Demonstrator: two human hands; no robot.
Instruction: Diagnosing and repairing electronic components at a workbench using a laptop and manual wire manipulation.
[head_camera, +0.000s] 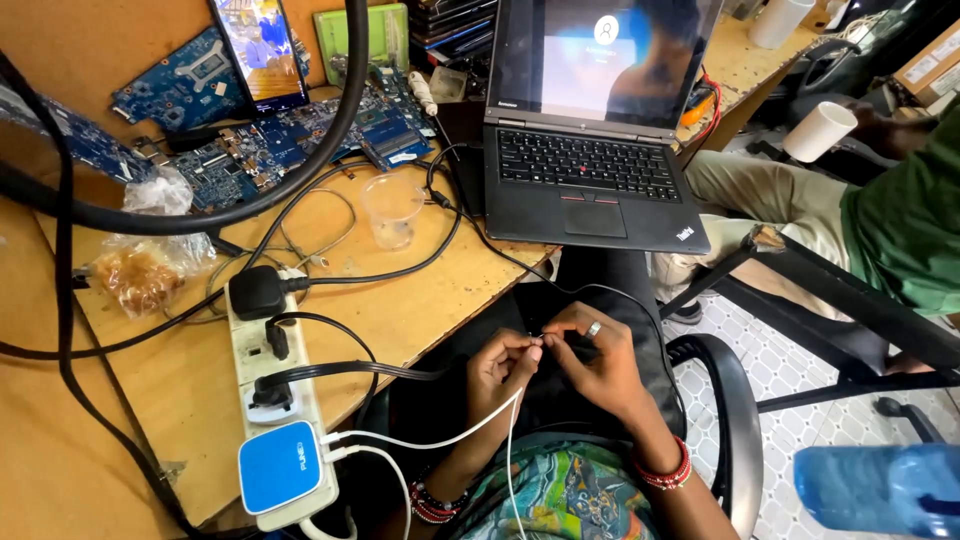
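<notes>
Low in the frame's centre, over the lap, the left hand (503, 362) and right hand (598, 362) meet, fingertips pinched together on the end of a white cable (470, 428) that runs from the blue charger (281, 466) on the power strip (262, 345) at lower left. The work looks mid-way: the cable end is held and plugged into nothing visible. The laptop (590, 150) sits open at the counter (420, 300) edge above.
</notes>
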